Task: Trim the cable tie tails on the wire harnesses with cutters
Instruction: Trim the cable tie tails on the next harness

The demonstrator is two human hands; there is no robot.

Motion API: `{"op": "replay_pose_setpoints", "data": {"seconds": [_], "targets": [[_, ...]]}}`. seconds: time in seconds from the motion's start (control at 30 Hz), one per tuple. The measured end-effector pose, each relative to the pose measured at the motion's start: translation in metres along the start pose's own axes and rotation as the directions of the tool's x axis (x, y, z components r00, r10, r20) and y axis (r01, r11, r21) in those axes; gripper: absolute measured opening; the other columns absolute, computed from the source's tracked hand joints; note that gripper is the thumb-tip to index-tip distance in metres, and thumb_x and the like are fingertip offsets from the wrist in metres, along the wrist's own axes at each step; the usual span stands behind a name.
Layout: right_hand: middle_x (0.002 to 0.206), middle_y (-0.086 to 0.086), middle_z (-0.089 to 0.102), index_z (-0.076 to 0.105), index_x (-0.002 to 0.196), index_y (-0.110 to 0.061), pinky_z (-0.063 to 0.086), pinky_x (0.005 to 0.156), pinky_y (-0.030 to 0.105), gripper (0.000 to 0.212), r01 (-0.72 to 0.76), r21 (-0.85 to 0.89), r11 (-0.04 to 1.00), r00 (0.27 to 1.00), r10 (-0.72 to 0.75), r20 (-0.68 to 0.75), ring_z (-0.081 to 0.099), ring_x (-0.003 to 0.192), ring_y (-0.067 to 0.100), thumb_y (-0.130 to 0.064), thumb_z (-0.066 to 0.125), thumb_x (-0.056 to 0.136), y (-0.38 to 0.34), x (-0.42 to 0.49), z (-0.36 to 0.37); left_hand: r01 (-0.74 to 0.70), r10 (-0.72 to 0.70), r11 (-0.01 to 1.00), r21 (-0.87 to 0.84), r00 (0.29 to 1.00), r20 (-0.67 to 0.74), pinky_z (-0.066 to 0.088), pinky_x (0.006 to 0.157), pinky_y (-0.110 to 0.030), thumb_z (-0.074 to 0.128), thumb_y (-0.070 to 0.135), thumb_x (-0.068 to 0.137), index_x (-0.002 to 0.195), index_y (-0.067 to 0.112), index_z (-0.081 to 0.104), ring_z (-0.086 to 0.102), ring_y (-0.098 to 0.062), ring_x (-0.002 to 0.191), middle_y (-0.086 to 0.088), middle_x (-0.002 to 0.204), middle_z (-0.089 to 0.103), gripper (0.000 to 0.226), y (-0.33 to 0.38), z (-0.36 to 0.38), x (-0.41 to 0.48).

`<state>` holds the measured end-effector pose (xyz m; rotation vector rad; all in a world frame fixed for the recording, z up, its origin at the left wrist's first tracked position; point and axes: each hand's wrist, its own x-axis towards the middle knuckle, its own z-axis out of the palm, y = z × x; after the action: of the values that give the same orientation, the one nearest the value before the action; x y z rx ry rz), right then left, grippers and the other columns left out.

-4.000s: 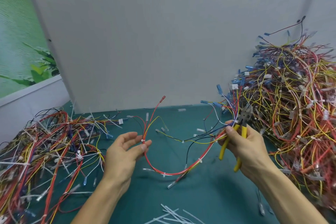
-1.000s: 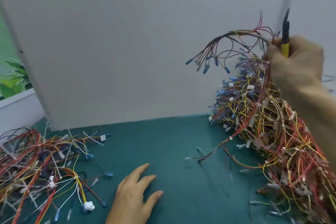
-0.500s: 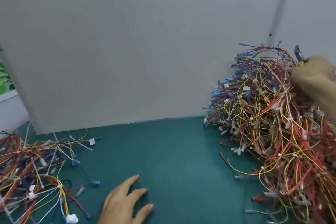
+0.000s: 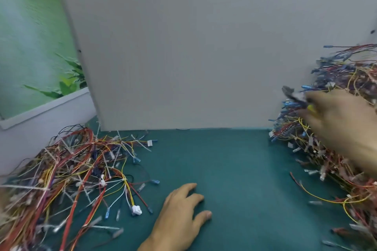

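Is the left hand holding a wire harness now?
No, the left hand rests open on the teal table mat, holding nothing.

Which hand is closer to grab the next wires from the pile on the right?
Probably the right hand: it is at the right pile, though it also holds the cutters. The left hand lies flat on the table, apart from it.
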<state>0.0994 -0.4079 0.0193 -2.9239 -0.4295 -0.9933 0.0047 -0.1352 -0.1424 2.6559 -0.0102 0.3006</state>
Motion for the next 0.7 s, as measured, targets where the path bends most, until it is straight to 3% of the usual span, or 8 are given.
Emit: {"op": "replay_pose_setpoints", "data": {"seconds": [0.1,0.27,0.37,0.43,0.5,0.57,0.63,0.7], "targets": [[0.081,-0.006,0.050,0.055,0.099,-0.027,0.043,0.066,0.034,0.024,0.055,0.234,0.971,0.941,-0.129,0.314,0.060,0.092,0.027,-0.048,0.058,0.087,-0.064,-0.043,0.028,0.016,-0.016,1.000,0.000,0.995,-0.096,0.021,0.105,-0.015,0.049,0.055,0.090,0.127,0.034,0.055,0.032,-0.002,0.133,0.020,0.146,0.031,0.042,-0.003,-0.010,0.000],[0.097,-0.006,0.040,0.046,0.114,-0.032,0.032,0.071,0.031,0.028,0.080,0.260,0.962,0.874,-0.193,0.446,0.052,0.106,0.019,-0.052,0.037,0.096,-0.112,-0.100,0.085,0.167,-0.120,0.971,0.171,0.960,-0.253,0.027,0.102,-0.024,0.043,0.050,0.094,0.126,0.034,0.055,0.040,-0.006,0.123,0.018,0.132,0.046,0.038,-0.018,-0.029,0.007],[0.095,-0.005,0.035,0.047,0.114,-0.034,0.030,0.070,0.031,0.034,0.051,0.214,0.975,0.897,-0.139,0.419,0.045,0.092,0.020,-0.059,0.036,0.095,-0.119,-0.109,0.085,0.298,-0.216,0.921,0.252,0.928,-0.304,0.032,0.100,-0.026,0.044,0.050,0.093,0.126,0.033,0.056,0.044,-0.009,0.116,0.015,0.127,0.049,0.038,-0.029,-0.041,0.010],[0.082,-0.005,0.037,0.061,0.099,-0.031,0.033,0.062,0.031,0.032,0.029,0.210,0.977,0.894,-0.119,0.432,0.053,0.075,0.023,-0.056,0.067,0.079,-0.120,-0.105,0.080,0.347,-0.254,0.902,0.258,0.908,-0.333,0.032,0.100,-0.027,0.046,0.048,0.093,0.125,0.032,0.056,0.045,-0.010,0.116,0.013,0.127,0.050,0.037,-0.035,-0.046,0.012],[0.059,-0.003,0.035,0.068,0.066,-0.019,0.030,0.045,0.028,0.037,0.065,0.290,0.955,0.944,-0.153,0.292,0.052,0.044,0.028,-0.047,0.089,0.056,-0.116,-0.111,0.084,0.379,-0.286,0.899,0.220,0.888,-0.360,0.035,0.099,-0.028,0.049,0.044,0.093,0.125,0.029,0.058,0.046,-0.011,0.115,0.011,0.125,0.051,0.036,-0.039,-0.054,0.013],[0.048,0.002,0.041,0.065,0.057,-0.017,0.026,0.041,0.026,0.058,-0.011,0.358,0.934,0.977,-0.066,0.201,0.047,0.035,0.029,-0.062,0.049,0.088,-0.116,-0.112,0.086,0.418,-0.322,0.893,0.165,0.852,-0.414,0.039,0.097,-0.030,0.053,0.039,0.093,0.122,0.024,0.061,0.049,-0.014,0.112,0.006,0.122,0.055,0.033,-0.043,-0.066,0.014],[0.049,0.002,0.042,0.066,0.057,-0.016,0.025,0.041,0.026,0.086,0.031,0.368,0.929,0.998,-0.048,0.037,0.047,0.035,0.029,-0.061,0.003,0.096,-0.118,-0.116,0.095,0.457,-0.353,0.883,0.103,0.793,-0.496,0.043,0.091,-0.034,0.055,0.031,0.092,0.113,0.020,0.064,0.051,-0.019,0.106,-0.001,0.114,0.058,0.026,-0.048,-0.080,0.014],[0.049,0.001,0.037,0.068,0.059,-0.016,0.026,0.041,0.026,0.090,0.063,0.360,0.931,0.998,-0.049,-0.049,0.046,0.035,0.029,-0.060,-0.003,0.095,-0.118,-0.116,0.101,0.501,-0.386,0.863,0.056,0.728,-0.566,0.042,0.087,-0.037,0.056,0.018,0.090,0.107,0.013,0.062,0.050,-0.024,0.101,-0.007,0.107,0.057,0.019,-0.056,-0.091,0.014]]}}
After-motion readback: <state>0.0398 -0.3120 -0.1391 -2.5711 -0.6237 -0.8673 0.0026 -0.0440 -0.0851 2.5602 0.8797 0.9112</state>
